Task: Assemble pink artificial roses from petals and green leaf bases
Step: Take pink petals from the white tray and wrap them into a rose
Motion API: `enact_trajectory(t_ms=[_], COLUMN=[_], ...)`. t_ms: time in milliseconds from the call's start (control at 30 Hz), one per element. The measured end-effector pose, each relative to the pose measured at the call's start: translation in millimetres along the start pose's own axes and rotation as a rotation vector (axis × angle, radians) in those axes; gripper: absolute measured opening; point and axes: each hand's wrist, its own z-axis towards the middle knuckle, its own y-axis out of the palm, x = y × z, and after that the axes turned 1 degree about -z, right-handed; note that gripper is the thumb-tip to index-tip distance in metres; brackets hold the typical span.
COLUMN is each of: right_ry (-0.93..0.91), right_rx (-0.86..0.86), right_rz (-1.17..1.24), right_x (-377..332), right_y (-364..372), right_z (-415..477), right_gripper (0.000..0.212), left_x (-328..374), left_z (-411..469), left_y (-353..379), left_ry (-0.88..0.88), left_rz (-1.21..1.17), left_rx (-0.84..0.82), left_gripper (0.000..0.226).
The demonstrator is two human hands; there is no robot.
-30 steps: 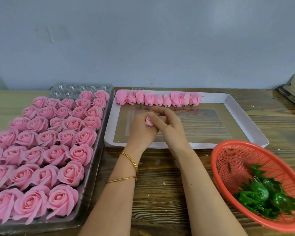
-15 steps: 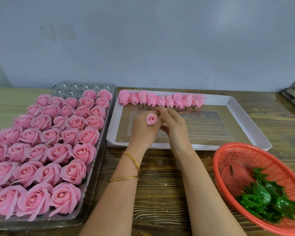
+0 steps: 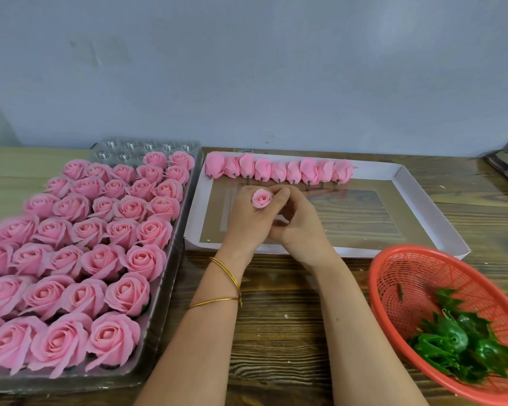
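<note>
Standing over a wooden table [image 3: 276, 323], a person shapes one small pink rosebud [image 3: 261, 198] held up above the near-left part of a shallow white tray [image 3: 405, 183]. The left hand [image 3: 247, 222], its wrist ringed by two thin gold bangles [image 3: 226, 276], has its fingers [image 3: 242, 199] curled closely round the bud's base, so the bloom faces upward. The right hand [image 3: 298, 227] meets it from the side, its curled fingertips [image 3: 282, 195] pinching the bud's outer edge; neither hand has any slack in it. This looks like the petal-forming step, with the bud not yet seated on a leaf base (none shows under it, though the left hand hides its underside). Next, most likely, the right hand must let go and reach to the red mesh basket [image 3: 393, 276] at the near right, where green leaf bases [image 3: 458, 344] lie heaped, while the left hand holds the bud steady. Along the white tray's far edge lies a row of unfinished buds [image 3: 279, 171]. At the left, a clear plastic tray [image 3: 147, 146] holds many finished roses [image 3: 79, 244].
</note>
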Motion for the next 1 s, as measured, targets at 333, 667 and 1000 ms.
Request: enact_trajectory(t_ms=[333,667,1000], right_ry=[0.031,0.031,-0.001], right_rx=[0.000,-0.008,0.039], right_rz=[0.062,0.084,0.038], right_x=[1.5,-0.3,2.9], right_y=[-1.9,-0.6,1.3], right_z=[-2.3,-2.6,-2.2], right_gripper=[0.052,0.052,0.048], left_x=[4.0,5.4,5.9], left_z=[-2.0,-2.3,-4.3], left_y=[-3.4,-1.5,1.6], left_ry=[0.020,0.014,0.004], left_rz=[0.040,-0.029,-0.068], left_rx=[-0.064,-0.054,-0.085], left_gripper=[0.016,0.038,0.027])
